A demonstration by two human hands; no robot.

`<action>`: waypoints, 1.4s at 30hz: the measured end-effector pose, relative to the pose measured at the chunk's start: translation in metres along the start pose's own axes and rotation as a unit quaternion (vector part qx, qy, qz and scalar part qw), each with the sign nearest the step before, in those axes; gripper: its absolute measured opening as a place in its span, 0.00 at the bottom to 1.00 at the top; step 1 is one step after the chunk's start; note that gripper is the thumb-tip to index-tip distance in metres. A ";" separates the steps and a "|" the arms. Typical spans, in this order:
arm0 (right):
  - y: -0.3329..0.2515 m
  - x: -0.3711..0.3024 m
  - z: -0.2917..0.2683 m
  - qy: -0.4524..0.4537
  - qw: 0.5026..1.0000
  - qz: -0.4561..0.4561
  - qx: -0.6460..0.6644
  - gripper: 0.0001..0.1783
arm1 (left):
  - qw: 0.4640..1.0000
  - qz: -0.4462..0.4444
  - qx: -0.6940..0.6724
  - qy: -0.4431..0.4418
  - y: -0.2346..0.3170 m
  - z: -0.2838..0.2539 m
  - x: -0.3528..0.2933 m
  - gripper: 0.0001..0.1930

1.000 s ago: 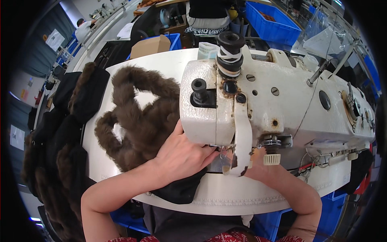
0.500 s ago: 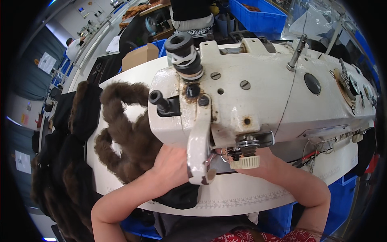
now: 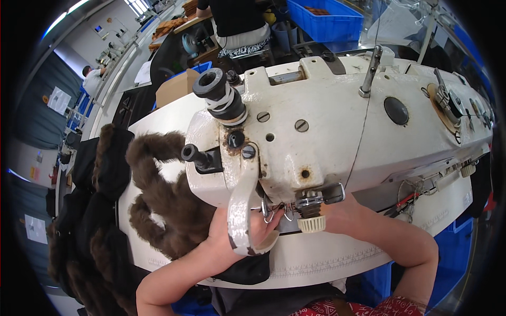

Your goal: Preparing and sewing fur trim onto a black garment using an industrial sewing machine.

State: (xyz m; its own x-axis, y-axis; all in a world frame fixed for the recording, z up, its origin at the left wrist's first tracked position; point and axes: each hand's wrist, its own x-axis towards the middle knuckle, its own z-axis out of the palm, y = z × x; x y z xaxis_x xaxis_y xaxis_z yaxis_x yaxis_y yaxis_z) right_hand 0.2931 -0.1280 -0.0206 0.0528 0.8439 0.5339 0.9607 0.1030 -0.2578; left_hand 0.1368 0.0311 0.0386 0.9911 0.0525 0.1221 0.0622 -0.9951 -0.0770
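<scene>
A white sewing machine [image 3: 327, 131] with rusty spots and a dark thread fills the middle and hides much of my hands. My left hand [image 3: 224, 226] is low on the table behind the machine's curved white lever [image 3: 240, 221], against a brown fur piece [image 3: 176, 210]. Part of one finger shows past the lever; the rest are hidden. Under that wrist lies black fabric [image 3: 245, 271]. On the other side of the cream tension knob [image 3: 311, 224], my right hand [image 3: 337, 213] reaches beneath the machine head, its fingers out of sight.
The white table [image 3: 327, 258] carries a printed ruler along its front edge. Black, fur-trimmed garments [image 3: 95, 221] are heaped at the left. Red-handled tweezers or snips [image 3: 406, 200] lie under the arm. A cardboard box [image 3: 176, 87], a blue crate [image 3: 327, 23] and a seated person [image 3: 237, 23] are behind.
The whole view has shifted and tilted slightly, so the machine sits further left. A little more of my left finger shows beside the lever. Both hands stay under the machine head.
</scene>
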 end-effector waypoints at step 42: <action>-0.003 0.009 -0.010 -0.110 0.991 0.025 0.072 0.14 | 0.991 0.001 -0.091 0.095 0.003 -0.005 0.000 0.07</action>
State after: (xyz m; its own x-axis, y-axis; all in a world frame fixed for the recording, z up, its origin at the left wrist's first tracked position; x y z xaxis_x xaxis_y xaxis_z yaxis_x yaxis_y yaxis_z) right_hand 0.2936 -0.1259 -0.0068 0.0230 0.9427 0.3327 0.9085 0.1192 -0.4004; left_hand 0.1366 0.0279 0.0439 0.9501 0.0516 0.3076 0.0215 -0.9947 0.1004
